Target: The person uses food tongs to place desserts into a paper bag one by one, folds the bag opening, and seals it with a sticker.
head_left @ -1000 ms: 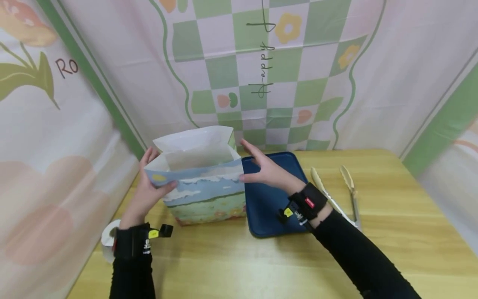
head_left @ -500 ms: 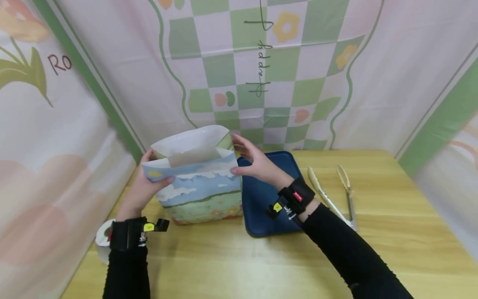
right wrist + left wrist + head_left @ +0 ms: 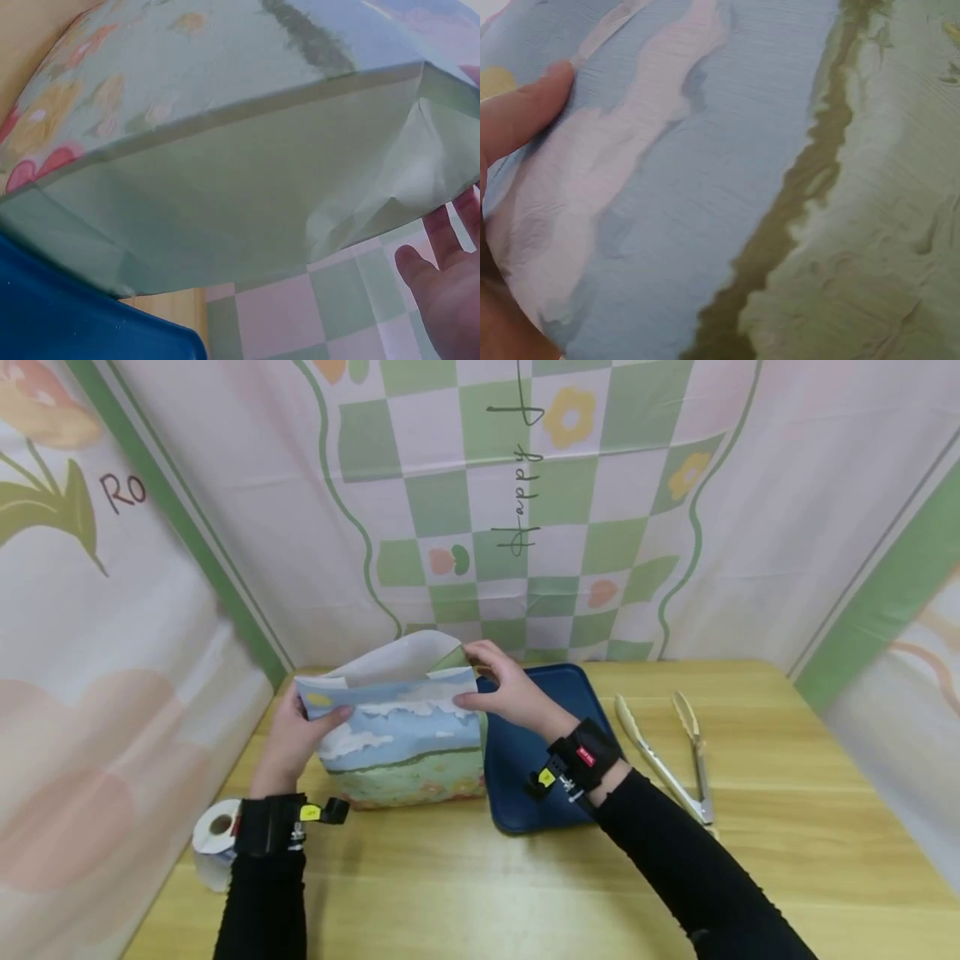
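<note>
A paper bag (image 3: 405, 735) printed with blue sky, white clouds and a flowery green field stands upright on the table, its white-lined mouth partly open. My left hand (image 3: 288, 735) grips its upper left corner, the thumb lying across the printed front and the fingers mostly hidden behind. At the upper right corner, my right hand (image 3: 510, 689) holds the bag, thumb on the front and fingers round the back edge. The right wrist view shows the bag's creased green side panel (image 3: 247, 187) with fingers (image 3: 442, 240) at its back edge. The bag's contents are out of sight.
A dark blue tray (image 3: 525, 793) lies right of the bag, partly under the right forearm. Metal tongs (image 3: 667, 768) with pale tips rest farther right. A white roll (image 3: 215, 839) stands beside the left wrist. Patterned cloth hangs behind the wooden table (image 3: 465, 893).
The bag's mouth has narrowed and its back rim has dropped lower. My right hand has shifted slightly left, its fingers closing in on the bag's back edge. The left hand keeps its hold.
</note>
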Available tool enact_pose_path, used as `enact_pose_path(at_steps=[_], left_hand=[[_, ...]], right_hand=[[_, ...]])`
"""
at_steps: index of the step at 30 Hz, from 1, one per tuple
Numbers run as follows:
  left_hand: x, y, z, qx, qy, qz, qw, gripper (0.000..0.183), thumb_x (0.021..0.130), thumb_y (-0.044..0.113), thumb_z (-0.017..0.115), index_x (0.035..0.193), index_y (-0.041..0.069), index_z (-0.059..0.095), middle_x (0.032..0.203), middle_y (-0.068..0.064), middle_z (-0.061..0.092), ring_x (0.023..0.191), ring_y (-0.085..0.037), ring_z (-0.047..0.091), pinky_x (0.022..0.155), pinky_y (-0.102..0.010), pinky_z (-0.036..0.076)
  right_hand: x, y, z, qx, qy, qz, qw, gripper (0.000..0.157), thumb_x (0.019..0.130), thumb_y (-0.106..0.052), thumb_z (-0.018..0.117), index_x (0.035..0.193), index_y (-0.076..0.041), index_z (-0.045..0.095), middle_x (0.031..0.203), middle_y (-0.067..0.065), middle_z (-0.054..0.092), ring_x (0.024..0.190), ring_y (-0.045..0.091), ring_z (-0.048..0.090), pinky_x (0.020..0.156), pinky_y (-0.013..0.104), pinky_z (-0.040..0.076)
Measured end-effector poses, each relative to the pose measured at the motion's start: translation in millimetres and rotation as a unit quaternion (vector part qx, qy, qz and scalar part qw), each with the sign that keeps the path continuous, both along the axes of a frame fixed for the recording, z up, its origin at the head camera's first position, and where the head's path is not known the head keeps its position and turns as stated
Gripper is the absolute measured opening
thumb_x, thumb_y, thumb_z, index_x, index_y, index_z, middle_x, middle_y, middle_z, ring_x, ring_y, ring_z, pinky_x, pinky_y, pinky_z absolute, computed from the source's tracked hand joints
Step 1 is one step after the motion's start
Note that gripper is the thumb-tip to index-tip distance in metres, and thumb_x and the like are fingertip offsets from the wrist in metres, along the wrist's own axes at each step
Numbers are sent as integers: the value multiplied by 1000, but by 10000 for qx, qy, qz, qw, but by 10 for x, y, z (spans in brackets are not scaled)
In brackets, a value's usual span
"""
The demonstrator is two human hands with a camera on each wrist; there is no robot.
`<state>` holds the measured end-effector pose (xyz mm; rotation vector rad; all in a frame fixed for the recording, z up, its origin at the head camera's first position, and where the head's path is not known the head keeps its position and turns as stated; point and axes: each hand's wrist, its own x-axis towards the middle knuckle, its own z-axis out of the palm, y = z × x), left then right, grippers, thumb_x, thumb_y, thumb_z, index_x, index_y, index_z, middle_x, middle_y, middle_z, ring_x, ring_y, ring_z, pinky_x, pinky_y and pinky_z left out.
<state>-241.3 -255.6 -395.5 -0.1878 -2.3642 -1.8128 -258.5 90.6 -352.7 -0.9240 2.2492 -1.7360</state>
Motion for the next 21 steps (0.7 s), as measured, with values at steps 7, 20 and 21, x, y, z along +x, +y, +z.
enact_pose_path(at_steps=[7, 20, 21], left_hand=[[-35, 32, -42, 151, 206, 185, 9995, 40, 80, 15, 81, 111, 19, 57, 110, 9, 63, 104, -10, 58, 87, -23, 48], [105, 102, 90, 167, 267, 264, 9992, 32, 81, 8, 79, 109, 15, 65, 101, 13, 64, 93, -7, 61, 80, -21, 49], [118, 105, 106, 117, 344, 209, 9991, 28, 81, 8, 78, 106, 14, 67, 98, 13, 65, 90, -7, 61, 77, -20, 49]], right_hand=[[-87, 14, -155, 156, -132, -400, 9990, 51, 91, -18, 70, 138, -17, 50, 140, 4, 48, 141, 23, 40, 121, 44, 28], [-149, -24, -329, -213, 756, -771, 9939, 27, 83, -26, 78, 108, -23, 69, 114, -4, 66, 116, 19, 60, 106, 39, 47], [-147, -28, -330, -211, 807, -779, 9935, 25, 84, -26, 78, 107, -24, 69, 113, -4, 66, 116, 20, 60, 106, 40, 46]])
